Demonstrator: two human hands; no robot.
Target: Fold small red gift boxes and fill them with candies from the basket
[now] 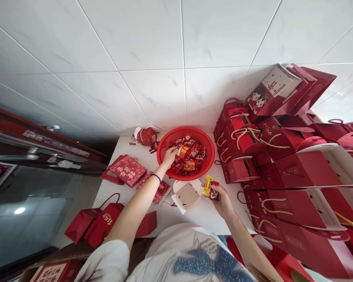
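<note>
Head view: the open box lies just left of the right hand, gripping 2 packets; the left hand pinches a sweet in the basket.

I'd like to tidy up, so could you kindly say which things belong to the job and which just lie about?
In use: red basket, wrapped snacks, yellow packet, open box.

Seemingly lying about: cartoon-printed bag, red bundle by the wall.
</note>
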